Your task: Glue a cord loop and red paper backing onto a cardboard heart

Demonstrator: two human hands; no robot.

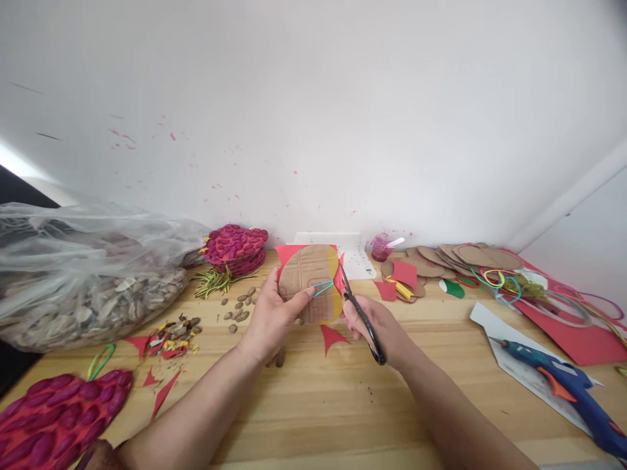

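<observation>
My left hand (274, 310) is closed on a rounded cardboard cutout (306, 271) with red paper (284, 251) behind it. The thumb lies on the front, beside a small light-blue loop (323, 286). Yellow shows along the cutout's right side. In my right hand (375, 326) are dark-handled scissors (360, 310), their blades at the red paper along the cutout's right edge. A pointed red scrap (334, 337) is just below the cutout. Several brown seeds (240, 314) lie left of my left hand.
A plastic bag of shells or seeds (112, 294) fills the left. Magenta seed-covered pieces (238, 248) stand behind, another (63, 418) at front left. A glue gun (553, 372) rests on white card at right, near stacked cardboard pieces (465, 258) and a purple cup (382, 248).
</observation>
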